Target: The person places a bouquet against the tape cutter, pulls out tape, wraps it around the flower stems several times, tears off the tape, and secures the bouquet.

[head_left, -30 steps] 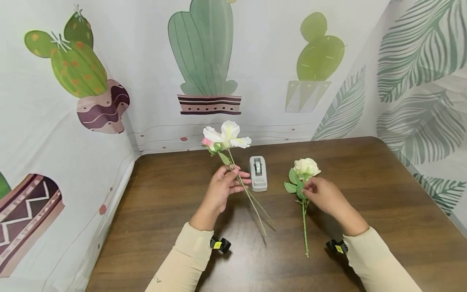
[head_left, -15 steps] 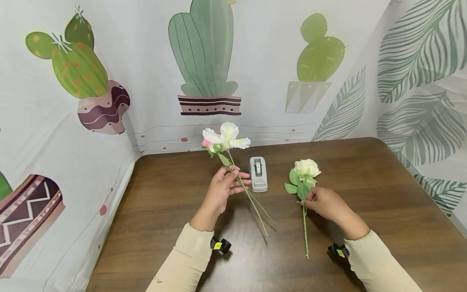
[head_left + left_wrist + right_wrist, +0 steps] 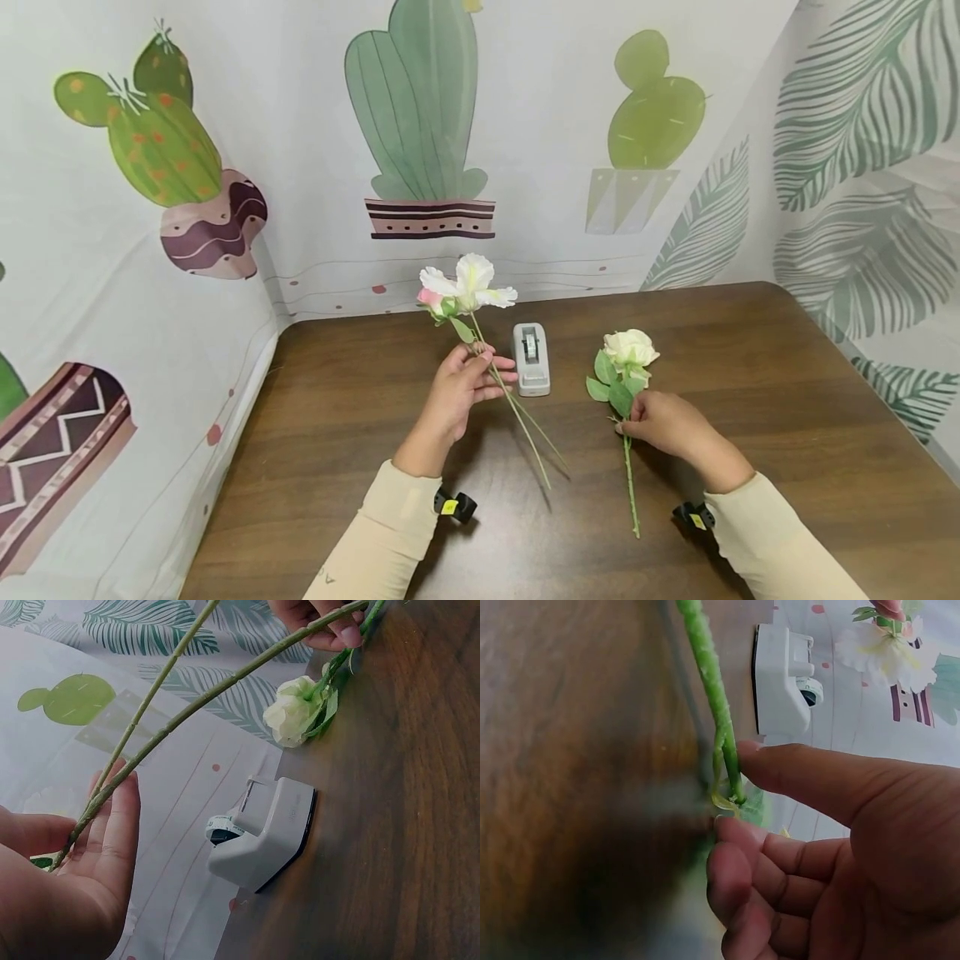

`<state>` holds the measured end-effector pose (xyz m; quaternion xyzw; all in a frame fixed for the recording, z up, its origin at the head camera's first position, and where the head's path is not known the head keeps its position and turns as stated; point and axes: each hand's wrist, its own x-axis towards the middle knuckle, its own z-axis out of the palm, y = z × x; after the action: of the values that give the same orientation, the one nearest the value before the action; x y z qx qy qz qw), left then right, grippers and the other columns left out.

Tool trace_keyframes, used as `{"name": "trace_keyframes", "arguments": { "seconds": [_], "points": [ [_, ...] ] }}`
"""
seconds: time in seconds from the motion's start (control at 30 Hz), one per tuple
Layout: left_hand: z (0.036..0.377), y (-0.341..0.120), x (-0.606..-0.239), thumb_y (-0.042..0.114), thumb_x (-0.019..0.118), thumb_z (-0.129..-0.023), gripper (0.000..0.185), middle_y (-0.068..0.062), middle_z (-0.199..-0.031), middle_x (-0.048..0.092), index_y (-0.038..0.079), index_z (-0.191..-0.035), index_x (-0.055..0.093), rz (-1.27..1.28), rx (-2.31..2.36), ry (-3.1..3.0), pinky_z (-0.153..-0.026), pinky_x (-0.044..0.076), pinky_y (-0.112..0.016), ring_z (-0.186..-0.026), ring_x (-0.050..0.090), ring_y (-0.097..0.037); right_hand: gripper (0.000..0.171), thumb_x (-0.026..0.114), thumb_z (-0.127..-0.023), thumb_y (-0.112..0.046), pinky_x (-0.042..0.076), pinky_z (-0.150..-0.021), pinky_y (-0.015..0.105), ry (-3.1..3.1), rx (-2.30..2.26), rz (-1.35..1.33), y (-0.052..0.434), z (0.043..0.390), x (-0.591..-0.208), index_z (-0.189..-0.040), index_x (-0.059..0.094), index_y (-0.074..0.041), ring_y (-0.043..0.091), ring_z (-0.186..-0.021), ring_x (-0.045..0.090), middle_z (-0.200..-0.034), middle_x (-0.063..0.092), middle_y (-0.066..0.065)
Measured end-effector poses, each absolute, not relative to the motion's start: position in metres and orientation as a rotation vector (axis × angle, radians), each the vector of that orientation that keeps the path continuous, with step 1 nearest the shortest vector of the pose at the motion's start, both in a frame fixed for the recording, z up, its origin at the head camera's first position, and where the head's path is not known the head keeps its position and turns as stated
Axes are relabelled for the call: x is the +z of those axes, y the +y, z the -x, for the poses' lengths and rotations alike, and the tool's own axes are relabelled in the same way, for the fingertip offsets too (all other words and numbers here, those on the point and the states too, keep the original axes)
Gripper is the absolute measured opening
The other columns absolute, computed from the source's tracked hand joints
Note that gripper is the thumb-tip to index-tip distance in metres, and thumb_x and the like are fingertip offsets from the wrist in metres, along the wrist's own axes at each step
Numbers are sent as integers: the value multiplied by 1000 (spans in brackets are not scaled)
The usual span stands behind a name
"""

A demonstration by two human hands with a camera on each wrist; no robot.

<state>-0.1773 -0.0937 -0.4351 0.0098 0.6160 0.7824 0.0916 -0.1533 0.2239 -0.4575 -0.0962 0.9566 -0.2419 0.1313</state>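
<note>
My left hand (image 3: 456, 390) pinches two crossing stems (image 3: 142, 750) between thumb and fingers, its other fingers spread. At their top are a white, wide-petalled flower (image 3: 474, 283) and a pink bud (image 3: 430, 298). A cream-white rose (image 3: 630, 348) with green leaves lies at the right of the table. My right hand (image 3: 671, 429) pinches its stem just below the leaves. In the right wrist view the thumb (image 3: 780, 769) presses against the green stem (image 3: 712, 682), with curled fingertips close on the other side.
A grey-white tape dispenser (image 3: 532, 379) stands just right of my left fingertips, between the flowers. The brown wooden table (image 3: 360, 400) ends at a cloth backdrop (image 3: 547, 125) printed with cacti and leaves.
My right hand has slid down from the rose's leaves to the stem below them. The rose's stem end has shifted slightly. My left hand keeps its hold on the two stems.
</note>
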Motion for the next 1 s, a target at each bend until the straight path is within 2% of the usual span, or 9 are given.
{"name": "trace_keyframes", "arguments": {
  "seconds": [0.23,0.5,0.87,1.0],
  "points": [
    [176,-92,-435,12,48,-106,18,-9,-100,77,1,-120,50,-20,2335,1821,-75,62,-34,-84,76,-17,23,73,-90,-25,45,-53,29,2707,-757,233,222,152,-455,-77,60,-10,12,-57,58,-64,60,-1],
    [175,-90,-437,10,47,-106,22,-21,-108,75,-4,-122,48,-12,2323,1819,-76,62,-35,-94,76,-31,17,70,-89,-17,48,-49,29,2692,-828,209,221,149,-456,-82,58,-7,13,-53,58,-63,60,2],
    [174,-90,-437,8,47,-105,22,-19,-106,76,-6,-123,47,-29,2323,1816,-73,62,-33,-94,76,-32,12,64,-90,-11,54,-52,30,2623,-968,198,223,148,-455,-91,55,-3,17,-53,62,-69,64,4],
    [174,-90,-437,7,48,-105,21,-19,-107,76,-4,-122,47,-33,2323,1811,-74,62,-34,-90,77,-25,11,62,-90,-11,54,-53,31,2624,-995,209,222,148,-454,-92,54,-3,17,-54,61,-71,63,4]
  ]
}}
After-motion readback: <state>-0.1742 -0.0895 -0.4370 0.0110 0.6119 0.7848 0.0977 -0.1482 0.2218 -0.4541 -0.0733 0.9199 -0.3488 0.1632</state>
